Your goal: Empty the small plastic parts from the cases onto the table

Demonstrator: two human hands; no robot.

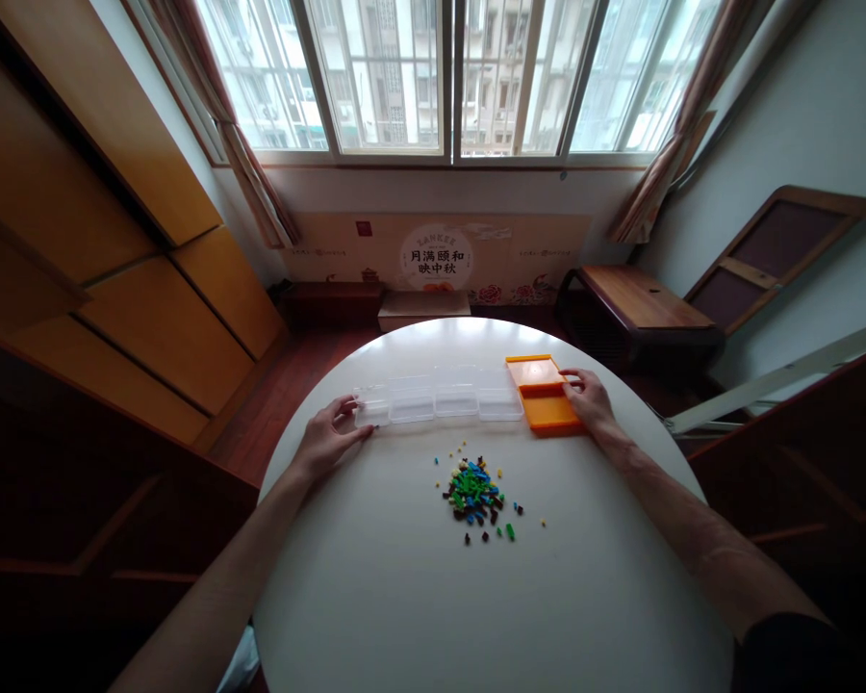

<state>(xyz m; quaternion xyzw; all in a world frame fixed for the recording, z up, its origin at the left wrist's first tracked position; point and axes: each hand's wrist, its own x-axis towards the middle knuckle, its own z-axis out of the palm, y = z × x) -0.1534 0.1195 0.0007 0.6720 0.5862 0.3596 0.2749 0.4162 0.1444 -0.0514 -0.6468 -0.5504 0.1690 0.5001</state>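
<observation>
A row of clear plastic boxes (437, 397) lies across the far part of a round white table (404, 597). My left hand (330, 438) rests at the row's left end, fingertips touching the leftmost box. My right hand (589, 400) touches the right edge of an orange box (544, 404) that lies open at the row's right end. A small heap of tiny green, blue, brown and yellow bricks (476, 493) sits nearer to me, between my two arms, with several strays around it.
Wooden cabinets (115, 289) line the left wall. A dark wooden bench (642, 303) stands beyond the table at the right. A decorated board (437, 258) leans under the window. A white bar (786, 375) slants at the right.
</observation>
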